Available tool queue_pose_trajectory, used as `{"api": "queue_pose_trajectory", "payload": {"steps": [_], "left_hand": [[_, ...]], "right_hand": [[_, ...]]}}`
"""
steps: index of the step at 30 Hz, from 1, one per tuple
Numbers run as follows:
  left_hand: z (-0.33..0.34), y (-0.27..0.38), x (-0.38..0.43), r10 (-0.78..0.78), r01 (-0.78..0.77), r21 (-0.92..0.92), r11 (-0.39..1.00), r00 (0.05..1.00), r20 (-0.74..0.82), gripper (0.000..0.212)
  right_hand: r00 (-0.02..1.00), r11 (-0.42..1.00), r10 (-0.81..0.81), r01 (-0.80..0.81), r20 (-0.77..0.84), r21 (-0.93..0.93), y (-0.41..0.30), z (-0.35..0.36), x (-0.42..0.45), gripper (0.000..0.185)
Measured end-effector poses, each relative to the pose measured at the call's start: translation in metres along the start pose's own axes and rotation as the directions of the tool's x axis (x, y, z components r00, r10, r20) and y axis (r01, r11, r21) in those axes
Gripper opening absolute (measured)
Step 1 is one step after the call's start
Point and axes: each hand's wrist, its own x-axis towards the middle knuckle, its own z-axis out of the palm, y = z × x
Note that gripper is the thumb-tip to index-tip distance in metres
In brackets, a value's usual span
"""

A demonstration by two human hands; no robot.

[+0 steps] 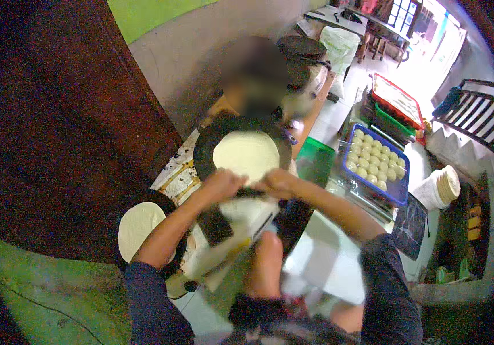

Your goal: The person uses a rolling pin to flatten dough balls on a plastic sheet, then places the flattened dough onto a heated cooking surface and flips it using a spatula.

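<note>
A thin round sheet of pale dough [247, 153] lies over a dark round griddle [203, 157] in front of me. My left hand [224, 183] pinches its near edge on the left side. On the right side of that same edge, my right hand [278, 182] has its fingers closed on the dough. To my left, beyond my forearm, a second pale flatbread [140, 226] rests on another dark round pan [160, 198], partly hidden by my arm.
At right, a blue tray [395, 196] holds several dough balls. A stack of flatbreads [448, 181] leans in white wrapping beyond it. A green plastic piece [316, 159] stands beside the griddle; a red-rimmed tray [397, 97] sits farther back. A round blur hides the area behind the griddle.
</note>
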Motion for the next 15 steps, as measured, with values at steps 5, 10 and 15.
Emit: {"api": "queue_pose_trajectory", "payload": {"steps": [5,10,15], "left_hand": [[0.024,-0.003,0.093,0.121,-0.048,0.232,0.971,0.942,-0.313,0.033],[0.01,-0.047,0.131,-0.049,0.138,0.118,0.983,0.825,-0.562,0.046],[0.002,-0.021,0.127,-0.061,0.139,0.183,0.973,0.923,-0.38,0.058]], "right_hand": [[0.689,0.984,-0.033,0.151,-0.724,0.099,0.047,0.017,0.059,0.053],[0.621,0.966,-0.022,-0.189,-0.783,-0.178,0.047,-0.026,0.113,0.057],[0.66,0.961,0.184,-0.278,-0.728,-0.009,0.074,-0.015,0.11,0.071]]}}
